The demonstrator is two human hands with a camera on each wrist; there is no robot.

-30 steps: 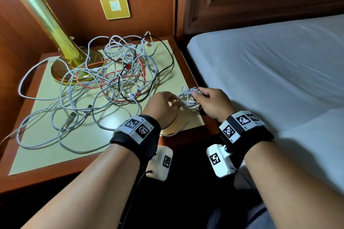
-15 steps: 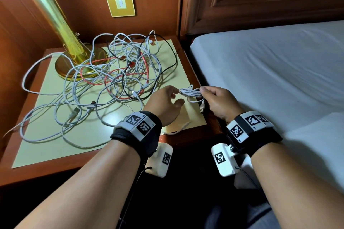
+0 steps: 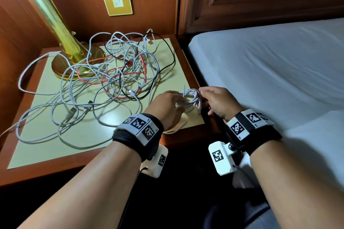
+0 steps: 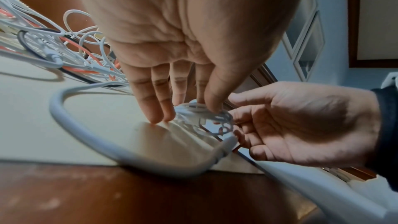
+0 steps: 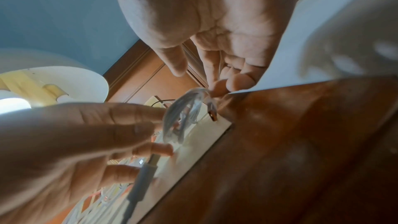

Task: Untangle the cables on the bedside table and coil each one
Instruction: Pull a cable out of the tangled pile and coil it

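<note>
A big tangle of white, red and black cables [image 3: 111, 80] covers the middle of the bedside table [image 3: 46, 176]. At the table's right front corner a small coiled white cable [image 3: 190, 96] hangs between both hands, just above the surface. My right hand [image 3: 202, 96] pinches its right side, with a USB plug [image 5: 212, 115] dangling below the fingers. My left hand [image 3: 178, 102] holds the left side between thumb and fingertips [image 4: 163, 115]. In the wrist views the coil [image 4: 204, 115] [image 5: 183, 113] is blurred.
A brass lamp [image 3: 61, 39] stands at the table's back left, its base under some cables. A cream mat [image 3: 55, 145] covers the tabletop. One loose white cable loop [image 4: 71, 125] lies near the front edge under my left wrist. The bed [image 3: 270, 70] adjoins on the right.
Half a second ago my left hand was open and apart from the coil; it has come back and taken hold. The coil has sunk closer to the table corner.
</note>
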